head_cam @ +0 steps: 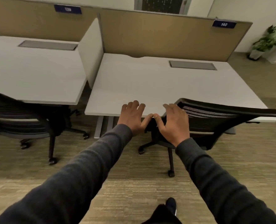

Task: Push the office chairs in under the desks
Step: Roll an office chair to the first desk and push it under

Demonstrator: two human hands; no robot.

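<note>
Right hand [174, 125] spread, near office chair [215, 118]

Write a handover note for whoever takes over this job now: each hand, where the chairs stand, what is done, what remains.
Left hand: open, fingers spread, before the right desk's front edge, holding nothing.
Right hand: open, at the left end of the right chair's backrest; contact unclear.
Right chair: backrest at the desk edge, skewed, base on the carpet.
Left chair: backrest at the left desk's edge.
Done: both look nearly in. Left: perhaps square the right chair.
</note>
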